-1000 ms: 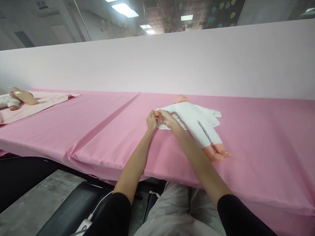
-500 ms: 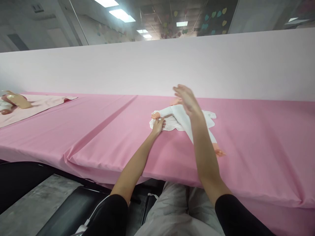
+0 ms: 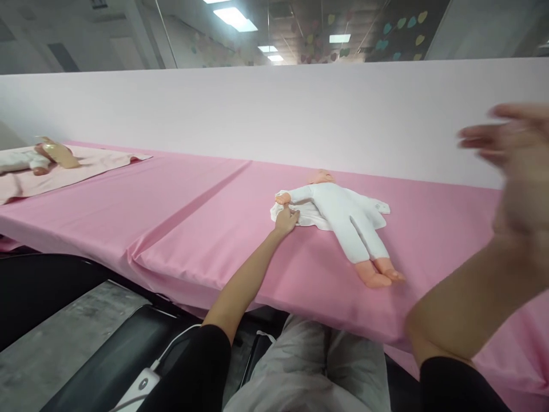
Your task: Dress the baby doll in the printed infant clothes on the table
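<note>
Head view: the doll point(image 3: 349, 212) lies on its back on the pink cloth point(image 3: 193, 229), white garment fabric point(image 3: 312, 216) spread beneath its arm. With my left hand point(image 3: 286, 220) I touch that fabric beside the doll's small hand; I cannot tell whether I grip it. I hold my right hand point(image 3: 517, 166) raised, blurred, fingers parted, well apart from the doll.

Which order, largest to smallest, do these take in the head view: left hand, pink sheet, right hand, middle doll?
1. Pink sheet
2. Middle doll and right hand: unranked, as the hand is near the camera, blurred and cut off
3. Left hand
</note>
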Action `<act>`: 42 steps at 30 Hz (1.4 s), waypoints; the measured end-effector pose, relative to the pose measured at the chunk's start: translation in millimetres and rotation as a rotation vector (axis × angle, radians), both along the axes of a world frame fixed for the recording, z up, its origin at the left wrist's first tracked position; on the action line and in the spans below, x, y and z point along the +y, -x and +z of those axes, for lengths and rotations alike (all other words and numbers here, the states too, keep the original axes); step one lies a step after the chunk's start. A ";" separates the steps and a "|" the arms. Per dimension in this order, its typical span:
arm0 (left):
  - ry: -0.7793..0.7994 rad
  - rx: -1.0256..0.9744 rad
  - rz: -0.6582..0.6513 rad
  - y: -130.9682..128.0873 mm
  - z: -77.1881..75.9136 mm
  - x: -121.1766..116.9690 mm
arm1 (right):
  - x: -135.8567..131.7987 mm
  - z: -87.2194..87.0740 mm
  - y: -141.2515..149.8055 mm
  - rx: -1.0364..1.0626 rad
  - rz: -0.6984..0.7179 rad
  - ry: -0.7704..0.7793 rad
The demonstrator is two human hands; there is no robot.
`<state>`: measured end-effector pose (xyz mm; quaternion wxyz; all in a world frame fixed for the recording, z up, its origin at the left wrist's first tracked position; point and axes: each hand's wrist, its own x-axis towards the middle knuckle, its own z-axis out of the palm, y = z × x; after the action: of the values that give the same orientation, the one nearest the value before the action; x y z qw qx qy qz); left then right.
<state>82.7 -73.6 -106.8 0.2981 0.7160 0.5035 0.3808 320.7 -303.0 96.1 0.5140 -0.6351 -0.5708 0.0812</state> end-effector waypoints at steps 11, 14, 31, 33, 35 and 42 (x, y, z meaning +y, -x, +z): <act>-0.146 0.501 -0.055 4.2 14.5 -13.8 | 140.2 -99.1 -54.7 0.083 -0.074 0.693; -0.183 0.545 -0.092 -1.1 13.0 -18.8 | 150.1 -119.8 -50.4 0.228 0.090 0.746; 0.574 -0.495 -0.347 -10.0 29.1 -37.0 | 158.9 -123.5 -5.1 -0.015 0.201 0.750; 0.567 -0.494 -0.356 -9.8 30.2 -39.5 | 164.2 -141.4 -3.5 -0.225 0.065 0.617; 0.551 -0.501 -0.369 -9.7 29.9 -40.4 | 167.5 -157.8 -2.3 -0.434 -0.020 0.539; 0.581 -0.477 -0.315 -8.7 24.8 -35.7 | 168.2 -176.1 3.1 -0.676 -0.133 0.634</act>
<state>91.4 -109.3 -82.0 0.6510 0.5618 0.3913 0.3277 317.6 -134.8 -80.0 0.0837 -0.7871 -0.6111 0.0070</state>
